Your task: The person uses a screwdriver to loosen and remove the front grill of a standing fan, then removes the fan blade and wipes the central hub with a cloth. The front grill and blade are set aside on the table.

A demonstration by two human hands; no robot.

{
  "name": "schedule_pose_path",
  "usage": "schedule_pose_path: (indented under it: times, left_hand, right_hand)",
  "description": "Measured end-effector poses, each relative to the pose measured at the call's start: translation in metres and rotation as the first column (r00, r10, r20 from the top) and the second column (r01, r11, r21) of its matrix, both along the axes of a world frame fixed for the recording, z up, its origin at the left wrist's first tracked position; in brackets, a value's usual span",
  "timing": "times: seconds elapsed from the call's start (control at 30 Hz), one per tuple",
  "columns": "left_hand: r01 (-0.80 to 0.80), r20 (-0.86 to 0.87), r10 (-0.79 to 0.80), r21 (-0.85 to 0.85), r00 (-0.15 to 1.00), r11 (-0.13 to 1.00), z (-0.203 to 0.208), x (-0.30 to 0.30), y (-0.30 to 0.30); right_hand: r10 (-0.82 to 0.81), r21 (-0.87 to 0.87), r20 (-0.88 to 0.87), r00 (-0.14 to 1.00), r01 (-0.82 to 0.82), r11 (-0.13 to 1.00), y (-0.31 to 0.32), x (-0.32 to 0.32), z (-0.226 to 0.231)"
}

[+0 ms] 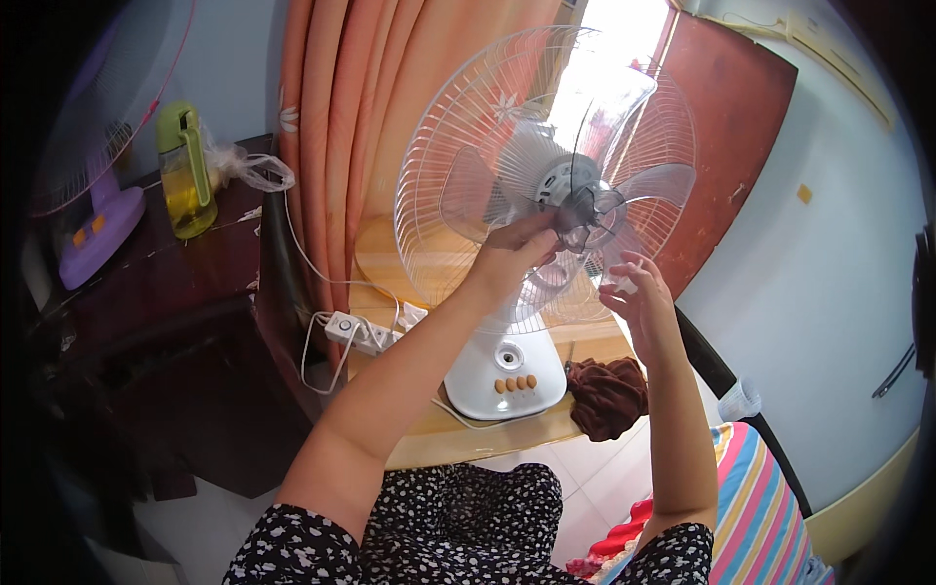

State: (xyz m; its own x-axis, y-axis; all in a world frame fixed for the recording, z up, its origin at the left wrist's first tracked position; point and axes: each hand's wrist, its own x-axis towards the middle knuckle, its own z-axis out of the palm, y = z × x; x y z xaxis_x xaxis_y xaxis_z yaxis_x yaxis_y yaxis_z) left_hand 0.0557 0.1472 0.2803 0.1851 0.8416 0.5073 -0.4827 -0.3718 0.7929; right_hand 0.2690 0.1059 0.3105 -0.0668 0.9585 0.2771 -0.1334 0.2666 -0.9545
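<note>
A white table fan (507, 375) stands on a wooden table, its wire rear grille (419, 185) in place and no front grille over the blades. Clear plastic fan blades (655, 185) sit in front of the motor housing (565, 177). My left hand (526, 244) is closed at the hub of the blades, its fingertips partly hidden. To the lower right, my right hand (639, 297) has bent, separated fingers beside the lower blade; whether they touch it is hard to see.
On the table are a white power strip (359, 331) with cords and a bunched brown cloth (609, 395). A dark cabinet (146, 258) at left bears a green-topped oil bottle (187, 175) and a purple fan (102, 229). Behind hang orange curtains (327, 127). Striped fabric (760, 497) lies lower right.
</note>
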Motion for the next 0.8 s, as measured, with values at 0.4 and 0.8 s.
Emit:
schedule_pose_path:
  times: [0.4,0.8]
  left_hand:
    - [-0.092,-0.219,0.106,0.075,0.970,0.993,0.010,-0.001,-0.008]
    - [-0.140,-0.311,0.200,0.206,0.929,0.968,0.020,0.021,-0.050]
  right_hand:
    - [-0.190,0.261,0.233,0.954,0.127,0.957,-0.007,-0.019,-0.012]
    - [-0.405,0.511,0.155,0.901,0.278,0.813,-0.044,-0.018,-0.017]
